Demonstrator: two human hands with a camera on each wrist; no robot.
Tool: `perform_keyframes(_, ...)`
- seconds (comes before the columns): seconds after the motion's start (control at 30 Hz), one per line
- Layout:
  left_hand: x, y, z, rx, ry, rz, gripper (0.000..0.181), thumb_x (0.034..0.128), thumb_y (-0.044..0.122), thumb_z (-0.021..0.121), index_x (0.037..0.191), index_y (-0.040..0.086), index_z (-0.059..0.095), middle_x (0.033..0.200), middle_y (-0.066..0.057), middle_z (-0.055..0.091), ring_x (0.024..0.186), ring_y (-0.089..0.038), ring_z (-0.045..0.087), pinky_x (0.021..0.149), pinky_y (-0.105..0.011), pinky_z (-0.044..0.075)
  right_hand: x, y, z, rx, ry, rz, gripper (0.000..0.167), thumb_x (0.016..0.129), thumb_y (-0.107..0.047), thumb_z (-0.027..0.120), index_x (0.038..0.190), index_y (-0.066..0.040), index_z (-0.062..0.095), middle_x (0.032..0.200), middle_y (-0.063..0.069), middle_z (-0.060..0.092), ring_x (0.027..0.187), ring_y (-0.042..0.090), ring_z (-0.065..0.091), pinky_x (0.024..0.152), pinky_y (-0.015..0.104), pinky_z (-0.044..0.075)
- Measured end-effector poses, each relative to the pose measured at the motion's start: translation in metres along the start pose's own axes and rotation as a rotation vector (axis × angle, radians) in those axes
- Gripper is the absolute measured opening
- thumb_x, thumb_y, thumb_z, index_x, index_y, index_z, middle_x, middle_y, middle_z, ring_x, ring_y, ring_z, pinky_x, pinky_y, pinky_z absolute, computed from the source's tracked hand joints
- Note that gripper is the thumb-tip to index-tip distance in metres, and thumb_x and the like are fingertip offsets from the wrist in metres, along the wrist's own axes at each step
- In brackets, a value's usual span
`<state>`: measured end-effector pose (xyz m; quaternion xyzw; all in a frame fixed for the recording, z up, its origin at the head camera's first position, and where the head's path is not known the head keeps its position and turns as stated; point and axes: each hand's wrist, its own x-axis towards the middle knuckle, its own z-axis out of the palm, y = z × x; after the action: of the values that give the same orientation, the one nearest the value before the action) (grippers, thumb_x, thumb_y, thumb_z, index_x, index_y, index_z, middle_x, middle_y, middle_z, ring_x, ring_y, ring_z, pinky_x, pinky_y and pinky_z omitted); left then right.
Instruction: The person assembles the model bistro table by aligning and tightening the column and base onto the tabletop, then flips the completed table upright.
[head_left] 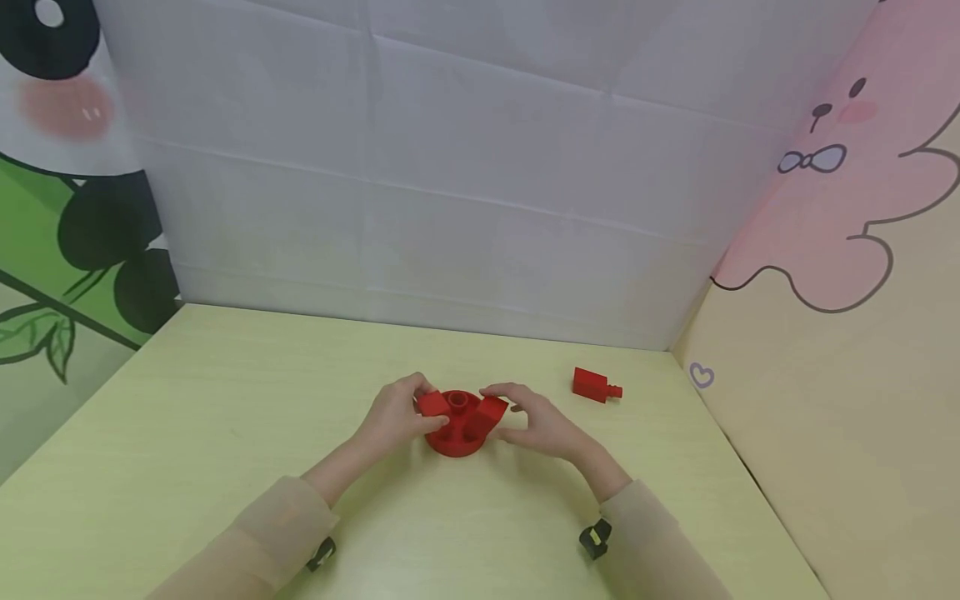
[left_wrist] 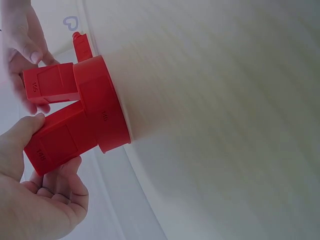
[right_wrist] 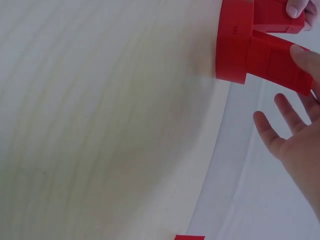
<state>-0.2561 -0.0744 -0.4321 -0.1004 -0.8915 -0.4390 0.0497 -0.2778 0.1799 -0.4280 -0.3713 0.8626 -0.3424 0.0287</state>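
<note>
A round red base point(head_left: 456, 448) with a raised socket stands on the table, and two red rectangular blocks slant upward from it. My left hand point(head_left: 393, 410) grips the left red block point(left_wrist: 62, 137), marked 148, between thumb and curled fingers. Around the right red block point(left_wrist: 52, 82), marked 155, my right hand point(head_left: 546, 427) has its thumb on one side and a finger on the other. The right hand's other fingers point(right_wrist: 287, 112) spread away from the block. The lower ends of both blocks are hidden inside the base.
Farther right on the table point(head_left: 225, 392) lies another red block point(head_left: 591, 385) with a narrow peg at one end. A white sheet wall point(head_left: 465, 233) closes off the back. Side panels with cartoon drawings flank the table. Dark wrist devices point(head_left: 596, 540) hang near both sleeves.
</note>
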Motion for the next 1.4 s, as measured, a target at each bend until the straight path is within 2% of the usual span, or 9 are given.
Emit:
perform_keyframes(0.13,0.0,0.0,0.0,0.001,-0.002,-0.005,0.033,0.0728,0.014,0.081,0.097,0.007,0.06,0.083,-0.002,0.061,0.069,-0.015,0.054,0.058,-0.025,0.047,0.002,0.003,-0.004,-0.044,-0.021,-0.045,0.053,0.085,-0.008,0.069,0.134,-0.014,0.05,0.131,-0.003,0.053,0.122,0.016,0.047,0.094,0.049,0.045)
perform_keyframes(0.4,0.0,-0.001,0.0,-0.015,-0.002,0.0,0.032,0.0724,0.015,0.081,0.096,0.008,0.06,0.083,-0.001,0.061,0.069,-0.015,0.054,0.058,-0.025,0.048,0.007,0.008,-0.008,-0.121,-0.032,-0.074,0.045,0.085,-0.011,0.07,0.127,-0.015,0.056,0.125,-0.006,0.057,0.118,0.013,0.05,0.099,0.037,0.043)
perform_keyframes(0.73,0.0,-0.001,0.0,-0.022,0.006,0.0,0.033,0.0724,0.014,0.081,0.097,0.007,0.06,0.084,-0.002,0.062,0.068,-0.015,0.055,0.059,-0.025,0.047,0.008,0.007,-0.008,-0.167,-0.019,-0.076,0.047,0.082,-0.012,0.073,0.127,-0.014,0.057,0.124,-0.007,0.059,0.119,0.012,0.05,0.1,0.035,0.043)
perform_keyframes(0.9,0.0,-0.002,0.001,-0.03,-0.002,0.012,0.033,0.0729,0.013,0.08,0.098,0.006,0.06,0.084,-0.002,0.061,0.067,-0.015,0.054,0.058,-0.026,0.047,0.004,0.01,-0.012,-0.197,0.011,-0.003,0.055,0.084,-0.017,0.072,0.135,-0.019,0.051,0.133,-0.006,0.053,0.125,0.015,0.046,0.103,0.039,0.04)
perform_keyframes(1.07,0.002,-0.006,0.0,-0.044,-0.02,0.026,0.034,0.0723,0.014,0.081,0.099,0.007,0.061,0.084,0.0,0.062,0.069,-0.014,0.054,0.058,-0.025,0.047,-0.002,0.027,-0.019,-0.281,0.117,0.154,0.056,0.086,-0.022,0.07,0.137,-0.02,0.048,0.137,-0.002,0.051,0.128,0.021,0.043,0.106,0.042,0.037)
perform_keyframes(1.2,0.007,-0.01,-0.003,-0.037,-0.049,0.072,0.035,0.0716,0.015,0.081,0.1,0.007,0.063,0.084,0.001,0.062,0.074,-0.015,0.055,0.06,-0.025,0.047,-0.007,0.042,-0.024,-0.349,0.197,0.256,0.056,0.085,-0.023,0.071,0.136,-0.017,0.05,0.136,0.004,0.052,0.129,0.026,0.041,0.105,0.046,0.037)
perform_keyframes(1.4,0.014,-0.018,-0.01,-0.036,-0.126,0.145,0.036,0.0727,0.021,0.081,0.104,0.012,0.065,0.085,0.006,0.063,0.082,-0.016,0.056,0.067,-0.028,0.048,-0.013,0.064,-0.035,-0.391,0.257,0.327,0.056,0.083,-0.021,0.072,0.134,-0.012,0.051,0.136,0.011,0.05,0.13,0.032,0.037,0.106,0.05,0.034)
